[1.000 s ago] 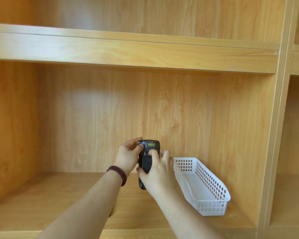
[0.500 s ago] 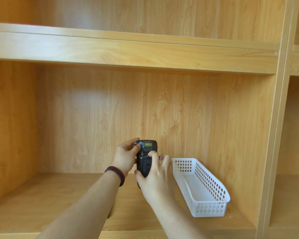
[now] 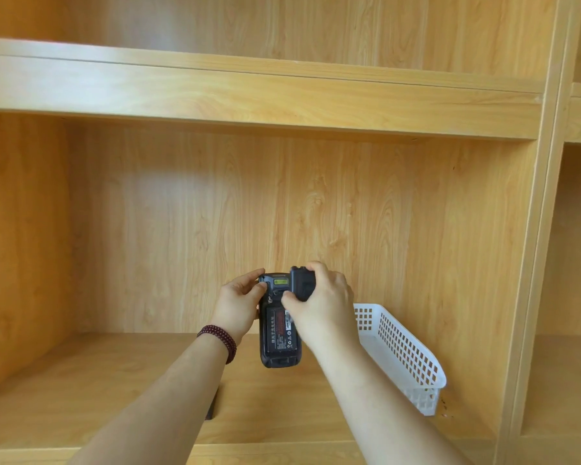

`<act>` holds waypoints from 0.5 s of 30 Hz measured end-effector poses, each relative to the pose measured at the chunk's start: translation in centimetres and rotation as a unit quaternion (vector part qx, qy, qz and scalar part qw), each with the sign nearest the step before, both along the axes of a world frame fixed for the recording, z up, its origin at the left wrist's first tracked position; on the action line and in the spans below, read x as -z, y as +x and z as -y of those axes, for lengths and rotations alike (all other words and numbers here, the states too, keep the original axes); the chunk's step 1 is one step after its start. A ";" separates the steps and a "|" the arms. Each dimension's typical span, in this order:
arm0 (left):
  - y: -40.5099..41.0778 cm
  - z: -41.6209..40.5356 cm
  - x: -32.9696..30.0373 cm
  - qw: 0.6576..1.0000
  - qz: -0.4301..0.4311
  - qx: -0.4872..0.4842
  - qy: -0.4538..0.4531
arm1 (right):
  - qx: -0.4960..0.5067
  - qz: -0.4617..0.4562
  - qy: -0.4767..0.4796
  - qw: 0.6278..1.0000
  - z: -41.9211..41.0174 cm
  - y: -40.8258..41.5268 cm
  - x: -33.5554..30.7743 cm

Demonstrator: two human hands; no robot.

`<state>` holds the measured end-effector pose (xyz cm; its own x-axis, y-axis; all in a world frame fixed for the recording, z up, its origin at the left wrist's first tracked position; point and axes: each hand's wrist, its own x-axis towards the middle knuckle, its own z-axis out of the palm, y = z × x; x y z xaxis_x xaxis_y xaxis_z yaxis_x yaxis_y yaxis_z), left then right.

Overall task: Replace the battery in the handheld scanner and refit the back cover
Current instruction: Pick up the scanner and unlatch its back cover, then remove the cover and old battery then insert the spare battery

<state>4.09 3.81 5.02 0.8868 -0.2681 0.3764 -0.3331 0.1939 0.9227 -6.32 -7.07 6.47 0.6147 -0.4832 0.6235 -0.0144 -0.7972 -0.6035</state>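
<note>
The black handheld scanner point(image 3: 278, 355) is held upright in front of me, back side toward the camera. Its battery bay is uncovered, and a black battery point(image 3: 280, 330) with a printed label sits in it. My left hand point(image 3: 239, 305) grips the scanner's upper left edge, thumb near the top. My right hand point(image 3: 322, 302) holds the removed black back cover point(image 3: 302, 283) up beside the scanner's top right corner.
A white perforated plastic basket point(image 3: 403, 350) lies on the wooden shelf point(image 3: 114, 380) to the right of my hands. A dark object point(image 3: 212, 406) peeks out from under my left forearm. Another shelf board runs overhead, and a vertical divider point(image 3: 534, 263) stands at the right.
My right hand has lifted the back cover off the scanner and moved it up and to the right, exposing the battery. The left hand stays on the scanner.
</note>
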 end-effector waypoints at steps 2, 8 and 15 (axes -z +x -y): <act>0.3 -0.4 0.1 1.000 -0.003 -0.007 0.004 | -0.002 -0.085 0.031 0.996 1.1 0.0 0.1; 1.2 -1.8 0.5 0.999 -0.010 -0.035 0.010 | 0.008 -0.332 0.022 0.943 1.3 0.8 4.4; 1.1 -1.9 0.6 0.999 -0.016 -0.031 0.005 | 0.068 -0.401 0.004 0.913 1.2 2.3 7.8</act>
<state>5.17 5.68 4.42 0.9132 -0.2159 0.3456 -0.3150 0.1638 0.9348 -4.07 -8.24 -1.34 0.8060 -0.5919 -0.0052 -0.5537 -0.7508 -0.3602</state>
